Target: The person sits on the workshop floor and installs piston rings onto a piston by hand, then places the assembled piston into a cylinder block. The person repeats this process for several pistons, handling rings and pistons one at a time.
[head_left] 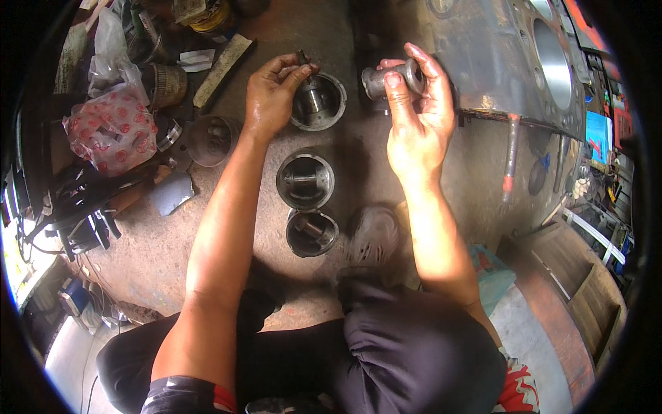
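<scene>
My left hand [270, 98] is closed at the rim of the farthest piston [339, 103], pinching a small dark rod-like piece [302, 58]. That piston lies with its hollow underside up, and a shiny pin shows inside. In my right hand [422, 134], raised to the right of it, a grey metal spool-shaped part [376, 83] with a flanged end is gripped between thumb and fingers. Nearer to me, a middle piston [329, 183] and a smaller-looking near piston [334, 233] sit hollow side up on the floor, each with a pin across it.
An engine block [476, 65] with round bores stands at the far right, and a red-tipped rod [510, 159] leans below its edge. At left lie a crumpled red-patterned plastic bag [114, 131], a wooden strip [222, 69] and a clear cup-like container [210, 141]. A wooden box [579, 269] is at right.
</scene>
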A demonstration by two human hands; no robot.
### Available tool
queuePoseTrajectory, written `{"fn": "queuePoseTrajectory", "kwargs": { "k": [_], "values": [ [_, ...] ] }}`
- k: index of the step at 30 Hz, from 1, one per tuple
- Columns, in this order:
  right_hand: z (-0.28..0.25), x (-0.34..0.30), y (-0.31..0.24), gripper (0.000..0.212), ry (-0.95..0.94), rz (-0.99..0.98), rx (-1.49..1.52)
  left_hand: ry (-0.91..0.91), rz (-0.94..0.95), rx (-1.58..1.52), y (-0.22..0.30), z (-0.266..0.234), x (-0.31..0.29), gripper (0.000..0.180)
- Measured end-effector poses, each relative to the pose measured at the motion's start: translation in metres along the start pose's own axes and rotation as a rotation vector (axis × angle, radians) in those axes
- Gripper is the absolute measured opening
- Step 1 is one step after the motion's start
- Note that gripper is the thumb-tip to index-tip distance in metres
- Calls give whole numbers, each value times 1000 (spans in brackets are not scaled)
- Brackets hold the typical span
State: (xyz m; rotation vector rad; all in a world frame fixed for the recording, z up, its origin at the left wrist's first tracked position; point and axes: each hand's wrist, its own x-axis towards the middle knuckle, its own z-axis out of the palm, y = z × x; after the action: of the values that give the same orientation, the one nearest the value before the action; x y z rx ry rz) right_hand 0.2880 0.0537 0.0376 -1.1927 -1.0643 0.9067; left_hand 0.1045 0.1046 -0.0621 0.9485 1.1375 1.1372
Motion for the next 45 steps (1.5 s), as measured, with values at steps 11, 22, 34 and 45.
{"fn": "queuePoseTrajectory", "kwargs": {
  "k": [11, 22, 34, 45],
  "values": [
    [-6, -4, 3, 39, -37, -5, -15, -44, 49, 86, -3, -1, 1, 29],
    [7, -1, 3, 42, -66, 10, -4, -94, 321, 583, 10, 0, -8, 26],
    [43, 27, 23, 43, -171, -501, -379, -93, 324, 711, 16, 0, -11, 27],
    [-6, -11, -14, 44, -60, 3, 118, 31, 39, 41, 8, 0, -5, 24]
  ]
}}
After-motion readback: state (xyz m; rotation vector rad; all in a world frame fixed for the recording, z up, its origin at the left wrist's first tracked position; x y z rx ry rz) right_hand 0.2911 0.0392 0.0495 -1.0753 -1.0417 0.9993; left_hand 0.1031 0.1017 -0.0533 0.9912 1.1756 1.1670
